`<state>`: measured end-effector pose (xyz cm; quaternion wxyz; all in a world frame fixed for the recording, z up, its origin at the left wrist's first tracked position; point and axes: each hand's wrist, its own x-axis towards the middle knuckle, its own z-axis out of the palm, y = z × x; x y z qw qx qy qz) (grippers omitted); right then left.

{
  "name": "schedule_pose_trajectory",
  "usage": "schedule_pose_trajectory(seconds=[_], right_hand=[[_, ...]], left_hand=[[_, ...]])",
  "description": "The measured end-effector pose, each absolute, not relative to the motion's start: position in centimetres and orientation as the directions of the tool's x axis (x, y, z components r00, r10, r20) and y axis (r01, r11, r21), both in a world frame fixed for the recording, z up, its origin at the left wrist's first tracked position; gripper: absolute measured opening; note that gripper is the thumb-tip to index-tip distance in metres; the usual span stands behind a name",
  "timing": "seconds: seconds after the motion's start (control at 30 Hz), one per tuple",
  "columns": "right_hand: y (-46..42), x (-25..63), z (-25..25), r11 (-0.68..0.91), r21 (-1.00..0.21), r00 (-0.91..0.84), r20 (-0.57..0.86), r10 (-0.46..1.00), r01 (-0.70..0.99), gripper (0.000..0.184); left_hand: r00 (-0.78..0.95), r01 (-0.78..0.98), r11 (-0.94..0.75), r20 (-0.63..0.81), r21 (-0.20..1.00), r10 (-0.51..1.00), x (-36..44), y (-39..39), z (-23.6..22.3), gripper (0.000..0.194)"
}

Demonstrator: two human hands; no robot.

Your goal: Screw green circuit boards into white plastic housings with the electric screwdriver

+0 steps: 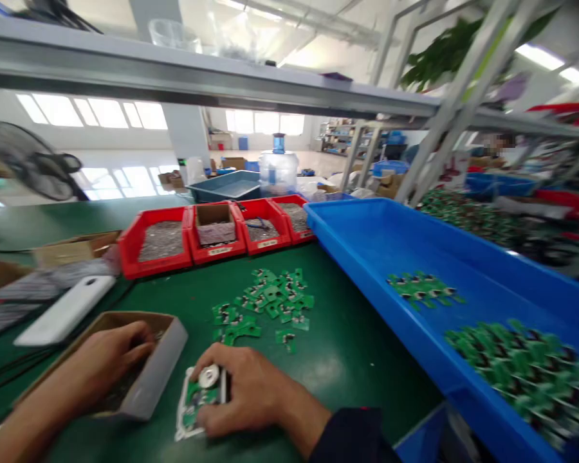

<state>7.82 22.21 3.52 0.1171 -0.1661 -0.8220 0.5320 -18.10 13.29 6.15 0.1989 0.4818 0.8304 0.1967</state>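
My left hand point(118, 354) reaches into a small cardboard box point(161, 370) of tiny parts at the lower left. Its thumb and fingers are drawn together, and what they pinch, if anything, is hidden. My right hand point(251, 389) is closed around a white plastic frame point(180, 411) on the green table. Inside that frame sits a green circuit board point(190, 402), with a round white knob-like part point(209, 376) near the fingertips. Just beyond my right hand lies a loose pile of small green circuit boards point(273, 292).
Red bins point(157, 260) of small metal parts line the back of the table. A long blue tray point(367, 276) on the right holds rows of green boards point(516, 366). A white flat object point(65, 312) lies at left. Overhead runs a shelf point(212, 77).
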Motion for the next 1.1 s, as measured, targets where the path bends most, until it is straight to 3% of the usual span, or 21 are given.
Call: schedule_pose_trajectory(seconds=[0.07,0.17,0.27,0.33,0.43,0.87,1.1], right_hand=[[22.1,7.6,3.3,0.388,-0.911,-0.908,0.038,0.417,0.14,0.04],[22.2,7.3,3.3,0.387,-0.916,-0.916,0.058,0.396,0.109,0.04],[22.2,7.3,3.6,0.386,-0.916,-0.919,0.057,0.389,0.107,0.038],[22.2,7.4,3.6,0.386,-0.917,-0.916,0.072,0.395,0.095,0.037],[22.2,7.3,3.4,0.389,-0.918,-0.911,0.09,0.402,0.081,0.036],[22.2,7.3,3.2,0.41,-0.908,-0.907,0.104,0.408,0.08,0.038],[22.1,7.4,3.6,0.406,-0.911,-0.905,0.108,0.411,0.076,0.035]], left_hand=[[-0.434,0.707,0.434,-0.142,0.559,0.89,-18.3,11.9,7.2,0.029],[-0.37,0.57,0.343,-0.139,0.747,0.918,-16.6,10.1,9.0,0.025],[-0.125,0.509,0.131,-0.077,0.851,0.989,-13.6,9.2,10.1,0.019],[0.008,0.541,0.041,-0.054,0.84,0.998,-11.8,9.1,10.0,0.015],[0.064,0.638,0.004,-0.059,0.77,0.996,-10.4,9.2,9.3,0.012],[0.036,0.714,0.064,-0.129,0.697,0.991,-10.4,9.3,9.2,0.02],[-0.088,0.764,0.166,-0.154,0.623,0.984,-9.5,9.7,9.4,0.022]])
